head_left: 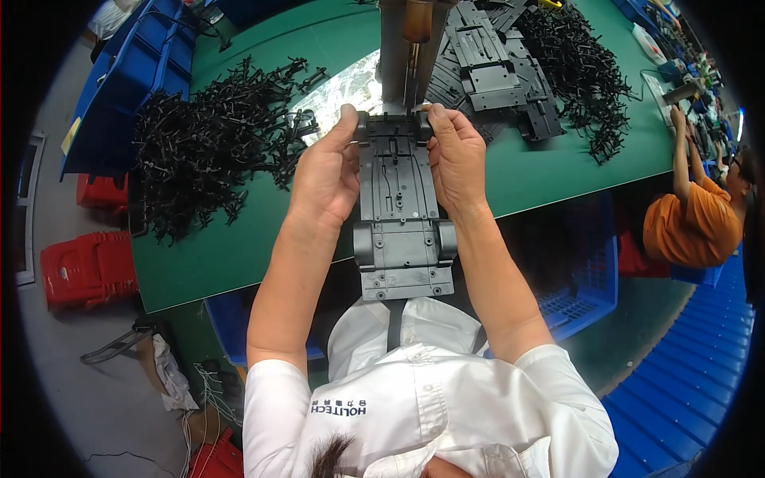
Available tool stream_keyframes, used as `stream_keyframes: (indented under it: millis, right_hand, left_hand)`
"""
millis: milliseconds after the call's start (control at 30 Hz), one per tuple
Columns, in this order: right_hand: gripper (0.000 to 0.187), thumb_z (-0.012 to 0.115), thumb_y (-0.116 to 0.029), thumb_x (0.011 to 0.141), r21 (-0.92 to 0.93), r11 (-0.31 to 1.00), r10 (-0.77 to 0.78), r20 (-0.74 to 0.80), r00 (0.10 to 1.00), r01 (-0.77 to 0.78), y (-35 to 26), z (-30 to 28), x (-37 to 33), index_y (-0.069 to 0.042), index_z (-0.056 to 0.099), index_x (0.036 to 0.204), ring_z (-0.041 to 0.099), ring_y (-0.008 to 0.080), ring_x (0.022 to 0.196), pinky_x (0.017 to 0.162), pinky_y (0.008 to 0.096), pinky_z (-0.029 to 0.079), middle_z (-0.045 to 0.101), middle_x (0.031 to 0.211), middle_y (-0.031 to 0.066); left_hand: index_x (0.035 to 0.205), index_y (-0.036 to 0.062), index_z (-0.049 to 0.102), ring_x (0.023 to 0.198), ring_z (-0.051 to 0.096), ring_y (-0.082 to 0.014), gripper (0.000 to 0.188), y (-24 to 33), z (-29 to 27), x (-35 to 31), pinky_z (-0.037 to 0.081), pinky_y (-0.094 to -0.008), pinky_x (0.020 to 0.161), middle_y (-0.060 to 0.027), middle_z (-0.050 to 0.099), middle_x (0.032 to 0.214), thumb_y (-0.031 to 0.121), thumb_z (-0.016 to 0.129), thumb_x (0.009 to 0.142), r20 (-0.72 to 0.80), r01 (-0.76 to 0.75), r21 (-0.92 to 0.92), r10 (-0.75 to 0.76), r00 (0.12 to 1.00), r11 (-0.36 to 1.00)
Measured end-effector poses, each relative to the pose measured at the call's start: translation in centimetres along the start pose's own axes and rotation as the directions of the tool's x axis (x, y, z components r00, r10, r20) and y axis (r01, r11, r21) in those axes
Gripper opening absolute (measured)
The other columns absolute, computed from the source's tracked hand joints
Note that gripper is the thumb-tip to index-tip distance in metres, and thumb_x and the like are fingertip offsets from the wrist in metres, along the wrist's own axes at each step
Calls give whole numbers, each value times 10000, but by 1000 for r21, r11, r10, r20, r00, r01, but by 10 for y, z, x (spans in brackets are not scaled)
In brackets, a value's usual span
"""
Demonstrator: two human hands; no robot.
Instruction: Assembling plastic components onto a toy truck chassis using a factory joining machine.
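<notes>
Above green table, both arms outstretched, left hand and right hand fingers gripping grey chassis, apparently under press

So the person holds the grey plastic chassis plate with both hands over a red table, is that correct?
Not quite: the table is green, not red. The head view shows the left hand and right hand both holding the grey plastic chassis plate over it.
</notes>
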State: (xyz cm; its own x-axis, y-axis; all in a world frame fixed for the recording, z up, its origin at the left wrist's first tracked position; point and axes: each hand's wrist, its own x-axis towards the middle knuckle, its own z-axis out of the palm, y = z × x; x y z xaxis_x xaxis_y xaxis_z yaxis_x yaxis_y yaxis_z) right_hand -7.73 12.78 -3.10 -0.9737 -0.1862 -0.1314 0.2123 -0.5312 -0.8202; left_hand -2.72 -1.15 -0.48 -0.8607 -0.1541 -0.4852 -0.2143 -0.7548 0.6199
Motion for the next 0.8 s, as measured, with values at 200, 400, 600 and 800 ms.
stream_keyframes:
  millis: [200, 400, 600, 800]
  right_hand:
    - [201, 633, -247, 836, -12, 1000, 3, 3, 1000, -3, 0, 0, 0, -62, 555, 824, 448, 28, 509, 458, 152, 374, 486, 613, -37]
    - [201, 632, -248, 836, -17, 1000, 6, -3, 1000, -6, 0, 1, 1, -62, 558, 828, 448, 29, 512, 465, 157, 380, 489, 616, -37]
    - [204, 632, -247, 836, -8, 1000, 2, 1, 1000, -2, 0, 0, 2, -56, 560, 836, 455, 31, 513, 465, 161, 381, 499, 620, -32]
    - [136, 627, -186, 839, 45, 999, 24, -6, 1000, -23, -2, 3, -1, -56, 594, 863, 462, -24, 543, 464, 73, 372, 585, 753, -37]
  left_hand:
    - [982, 32, 575, 887, 531, -145, 297, 0, -1, 2, 428, -295, 803, -41, 597, 923, 293, 607, 845, -2, 5, -7, -5, 1000, 1000]
    - [982, 29, 577, 886, 529, -145, 301, 0, -4, 6, 420, -294, 813, -43, 600, 931, 294, 609, 843, 6, 2, -7, -2, 1000, 1000]
    - [969, 37, 581, 874, 532, -152, 297, 0, -7, 9, 425, -297, 809, -44, 596, 917, 301, 615, 838, 20, 24, -11, -24, 1000, 1000]
    - [970, 44, 584, 862, 533, -154, 297, 1, -4, 7, 428, -301, 802, -46, 596, 919, 305, 620, 834, -3, 24, -4, -24, 1000, 1000]
